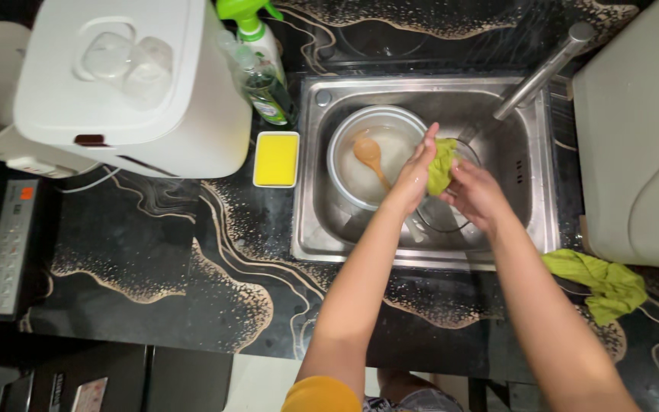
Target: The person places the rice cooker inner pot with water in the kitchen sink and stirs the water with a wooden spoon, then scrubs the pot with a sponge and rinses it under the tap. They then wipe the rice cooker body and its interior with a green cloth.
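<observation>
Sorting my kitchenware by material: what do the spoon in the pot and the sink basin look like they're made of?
The spoon looks like wood: matte, warm tan, no shine. The sink looks like brushed stainless steel: grey, with soft reflections on its walls and rim.

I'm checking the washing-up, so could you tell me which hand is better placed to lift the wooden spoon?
Probably the left hand: it is beside the wooden spoon in the round metal pot.
</observation>
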